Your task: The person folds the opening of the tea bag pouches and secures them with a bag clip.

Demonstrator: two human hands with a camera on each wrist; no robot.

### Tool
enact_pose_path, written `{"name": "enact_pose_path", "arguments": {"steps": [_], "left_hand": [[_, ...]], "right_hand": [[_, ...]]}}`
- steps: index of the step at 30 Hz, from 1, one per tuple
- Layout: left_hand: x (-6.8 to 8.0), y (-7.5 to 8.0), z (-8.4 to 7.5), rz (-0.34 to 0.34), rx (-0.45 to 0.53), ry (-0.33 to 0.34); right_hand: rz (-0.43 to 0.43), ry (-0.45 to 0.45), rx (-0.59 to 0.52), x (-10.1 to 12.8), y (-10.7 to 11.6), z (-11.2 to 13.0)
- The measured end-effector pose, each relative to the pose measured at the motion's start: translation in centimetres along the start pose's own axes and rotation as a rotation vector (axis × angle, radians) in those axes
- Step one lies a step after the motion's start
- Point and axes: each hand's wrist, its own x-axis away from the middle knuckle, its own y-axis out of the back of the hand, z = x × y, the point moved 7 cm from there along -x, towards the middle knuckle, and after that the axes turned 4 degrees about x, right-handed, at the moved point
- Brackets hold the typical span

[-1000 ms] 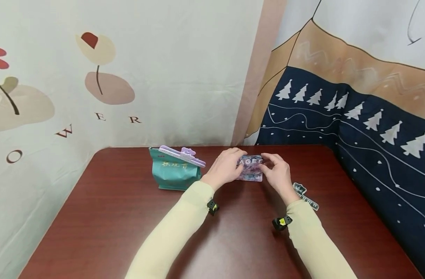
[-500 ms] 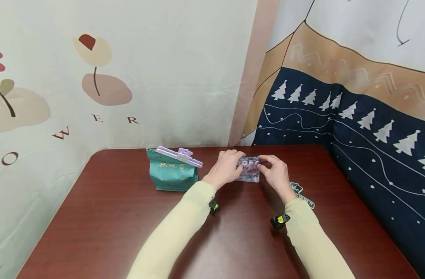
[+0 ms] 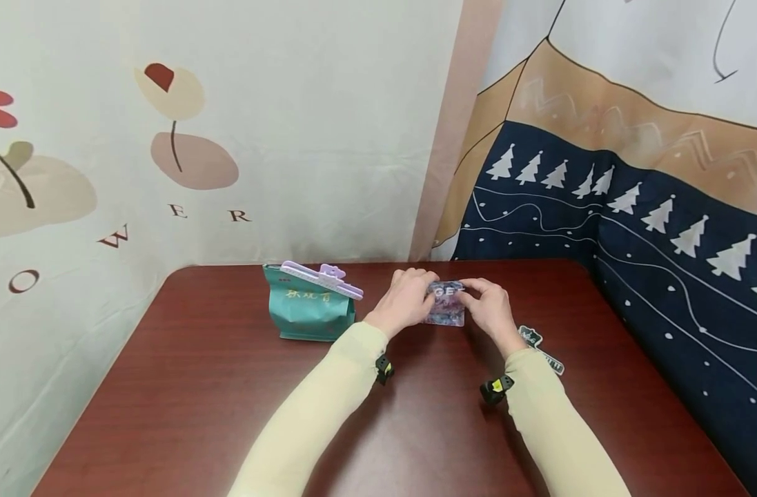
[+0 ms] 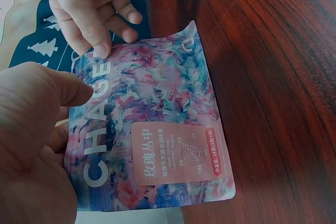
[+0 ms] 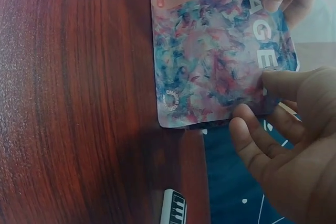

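Both hands pinching the top edge of the marbled pouch (image 3: 446,304), left hand (image 3: 405,301) and right hand (image 3: 491,308), upright mid-worktop (image 3: 185,386), right of the clipped green bag (image 3: 310,310); seemingly pressed shut, clip (image 3: 542,348) still unused at right.

Clipped green bag (image 3: 310,310), piano clip (image 3: 542,348)

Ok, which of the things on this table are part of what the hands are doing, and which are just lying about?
In hand:
- multicoloured tea pouch, standing on the table, pinched along its top edge by the left hand and the right hand

Lying about:
- green tea bag, with a purple sealing clip on its top
- dark piano-key sealing clip, flat on the table beside the right wrist
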Motion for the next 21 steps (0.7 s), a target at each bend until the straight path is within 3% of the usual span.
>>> {"name": "enact_pose_path", "arguments": {"steps": [14,21], "left_hand": [[-0.15,-0.05,-0.09,-0.012,-0.014,-0.005],[-0.10,-0.02,-0.11,-0.008,-0.027,-0.012]], "right_hand": [[-0.036,-0.029,0.027,-0.19,-0.08,-0.35],[-0.065,-0.002,0.048,-0.29,-0.02,-0.18]]}}
